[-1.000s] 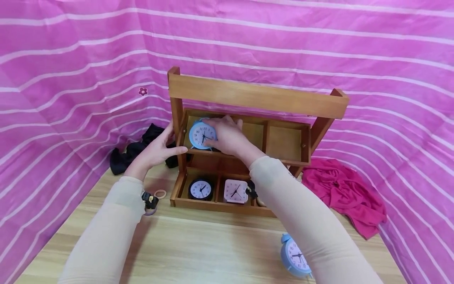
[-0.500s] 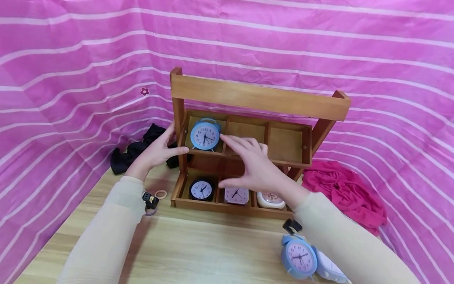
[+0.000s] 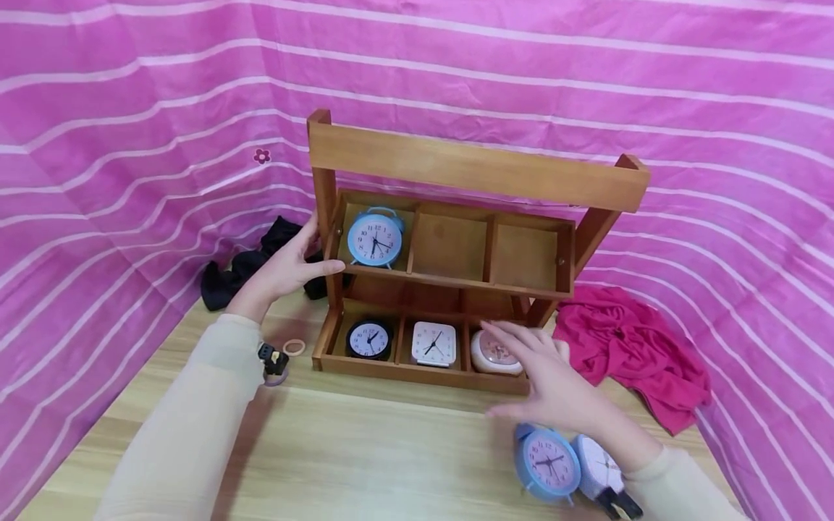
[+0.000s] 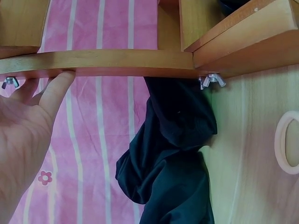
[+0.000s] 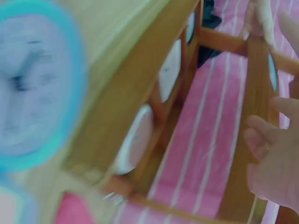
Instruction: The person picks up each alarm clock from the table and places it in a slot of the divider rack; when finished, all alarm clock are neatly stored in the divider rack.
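At the left upright of a wooden two-tier rack (image 3: 469,166), my left hand (image 3: 280,271) grips the post, thumb lying along the front. In the left wrist view, its fingers (image 4: 55,95) meet the post's side. A light-blue alarm clock (image 3: 374,240) stands in the upper left compartment. My right hand (image 3: 554,380), fingers spread and holding nothing, hovers at the lower tier's right end. Just below it on the table stand a blue twin-bell alarm clock (image 3: 549,463) and a white-faced clock (image 3: 596,463), partly covered by the right wrist. The blue clock looms large (image 5: 42,84) in the right wrist view.
The lower tier holds a black round clock (image 3: 368,340), a white square clock (image 3: 433,344) and a white rounded clock (image 3: 491,353). Black cloth (image 3: 244,271) lies left of the rack, red cloth (image 3: 632,347) to its right. A small ring (image 3: 295,347) lies on the table.
My right hand has let go of the light-blue clock in the upper left compartment and moved right and down towards the table clocks. The left hand stays on the post.
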A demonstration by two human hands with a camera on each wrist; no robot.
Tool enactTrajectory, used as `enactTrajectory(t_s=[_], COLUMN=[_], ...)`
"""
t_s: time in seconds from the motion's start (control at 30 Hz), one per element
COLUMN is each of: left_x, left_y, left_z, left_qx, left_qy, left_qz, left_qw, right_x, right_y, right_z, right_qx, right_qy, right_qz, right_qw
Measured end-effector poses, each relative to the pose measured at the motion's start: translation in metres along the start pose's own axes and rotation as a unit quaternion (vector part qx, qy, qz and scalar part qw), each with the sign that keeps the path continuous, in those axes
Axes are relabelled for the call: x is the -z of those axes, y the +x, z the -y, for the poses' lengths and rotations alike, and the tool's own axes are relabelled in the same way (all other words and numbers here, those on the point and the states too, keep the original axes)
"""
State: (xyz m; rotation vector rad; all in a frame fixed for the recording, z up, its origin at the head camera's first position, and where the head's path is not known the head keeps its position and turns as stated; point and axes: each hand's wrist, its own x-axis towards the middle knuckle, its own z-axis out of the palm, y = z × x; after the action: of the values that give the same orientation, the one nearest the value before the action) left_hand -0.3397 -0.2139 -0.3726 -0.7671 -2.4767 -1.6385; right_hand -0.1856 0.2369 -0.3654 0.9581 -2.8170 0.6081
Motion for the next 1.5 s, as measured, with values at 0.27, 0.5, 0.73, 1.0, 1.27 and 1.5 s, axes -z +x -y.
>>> enactTrajectory(t_s=[0.27, 0.5, 0.73, 1.0, 1.27, 1.5], left_x=[0.000, 0.002, 0.002, 0.001, 0.000, 0.001], left_y=[-0.004, -0.002, -0.003, -0.001, 0.001, -0.001], left_z=[0.000, -0.003, 0.000, -0.004, -0.003, -0.003], left_qx=[0.006, 0.010, 0.006, 0.002, 0.005, 0.006], left_qy=[-0.002, 0.011, 0.010, 0.006, 0.007, 0.003], left_qz=[0.003, 0.001, 0.002, 0.004, 0.004, 0.002], left_qw=[1.0000, 0.9999, 0.9999, 1.0000, 1.0000, 1.0000], right_x=[-0.024, -0.052, -0.060, -0.061, -0.057, -0.046], right_y=[-0.088, -0.126, -0.132, -0.134, -0.126, -0.108], right_z=[-0.040, -0.047, -0.048, -0.049, -0.046, -0.037], right_qx=[-0.070, -0.127, -0.156, -0.143, -0.163, -0.084], right_qy=[0.007, -0.010, -0.007, -0.012, -0.018, -0.039], right_qz=[0.012, 0.006, 0.005, -0.009, 0.014, -0.073], right_qw=[0.997, 0.992, 0.988, 0.990, 0.986, 0.993])
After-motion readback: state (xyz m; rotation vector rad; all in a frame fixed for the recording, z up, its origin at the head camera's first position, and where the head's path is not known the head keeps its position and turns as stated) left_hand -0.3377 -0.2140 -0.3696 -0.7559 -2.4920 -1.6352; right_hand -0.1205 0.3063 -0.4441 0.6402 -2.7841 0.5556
